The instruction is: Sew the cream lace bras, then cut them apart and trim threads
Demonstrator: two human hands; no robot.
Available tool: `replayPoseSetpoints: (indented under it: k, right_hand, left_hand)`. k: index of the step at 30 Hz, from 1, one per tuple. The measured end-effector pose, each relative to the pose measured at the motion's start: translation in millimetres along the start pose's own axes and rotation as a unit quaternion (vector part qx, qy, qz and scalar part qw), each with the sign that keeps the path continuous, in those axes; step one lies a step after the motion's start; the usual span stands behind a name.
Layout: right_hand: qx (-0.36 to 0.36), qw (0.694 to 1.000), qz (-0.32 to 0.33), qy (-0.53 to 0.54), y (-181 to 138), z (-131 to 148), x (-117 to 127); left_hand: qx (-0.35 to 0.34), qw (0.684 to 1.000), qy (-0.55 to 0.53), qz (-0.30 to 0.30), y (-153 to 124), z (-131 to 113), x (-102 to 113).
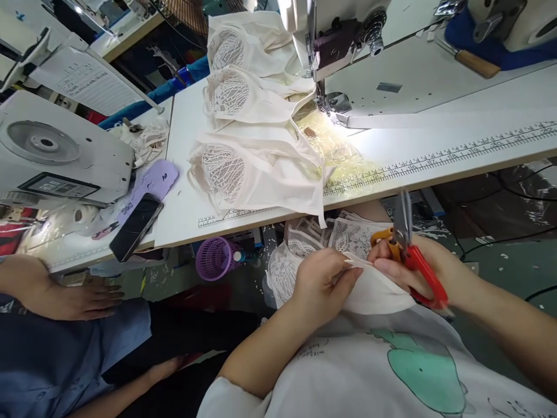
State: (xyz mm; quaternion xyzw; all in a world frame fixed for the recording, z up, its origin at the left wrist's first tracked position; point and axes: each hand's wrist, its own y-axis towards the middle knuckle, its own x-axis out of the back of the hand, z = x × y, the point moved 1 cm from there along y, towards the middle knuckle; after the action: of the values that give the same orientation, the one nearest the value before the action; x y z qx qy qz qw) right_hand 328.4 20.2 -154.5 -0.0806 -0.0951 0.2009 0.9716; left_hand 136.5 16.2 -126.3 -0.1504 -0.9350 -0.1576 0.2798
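My left hand (322, 284) pinches the edge of a white lace bra (376, 295) over my lap, thumb and forefinger together. On its right, my right hand (420, 267) grips a pair of scissors (424, 276) with red and orange handles, blades pointing up and away from me. The fingers of that same hand also pinch the bra's edge, close to my left fingertips. Lace cups (281, 270) hang down on the left, and more lace pieces (361, 235) lie behind my hands, partly hidden by them.
Several white bras (265, 180) lie in a row on the sewing table (183, 217), beside a sewing machine (343, 43). A ruler strip (470, 152) runs along the front edge. A purple basket (213, 259) stands below. At left are a phone (136, 226) and another person's hand (73, 299).
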Motion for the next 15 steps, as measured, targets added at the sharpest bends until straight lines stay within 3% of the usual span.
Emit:
replayPoseSetpoints:
  k: [3, 5, 10, 12, 15]
  right_hand:
    - [-0.062, 0.996, 0.07, 0.005, 1.9, -0.7, 9.9]
    - [-0.087, 0.989, 0.111, -0.048, 4.2, -1.3, 13.6]
    - [-0.115, 0.982, 0.062, -0.138, 12.2, -0.8, 18.8]
    - [-0.115, 0.983, 0.05, -0.133, 10.5, -1.4, 21.2]
    - [-0.088, 0.994, 0.058, -0.028, 1.3, -5.5, 21.0]
  left_hand:
    - [-0.019, 1.0, -0.008, 0.009, 3.6, -6.5, 3.5]
    - [-0.053, 0.998, -0.007, 0.029, 5.8, -11.2, 2.0]
    - [-0.156, 0.982, 0.0, 0.109, 7.0, -18.2, -9.7]
    - [-0.123, 0.987, -0.03, 0.099, 6.7, -15.6, -11.0]
    - [0.01, 0.994, -0.105, 0.037, 5.1, -6.3, -8.7]
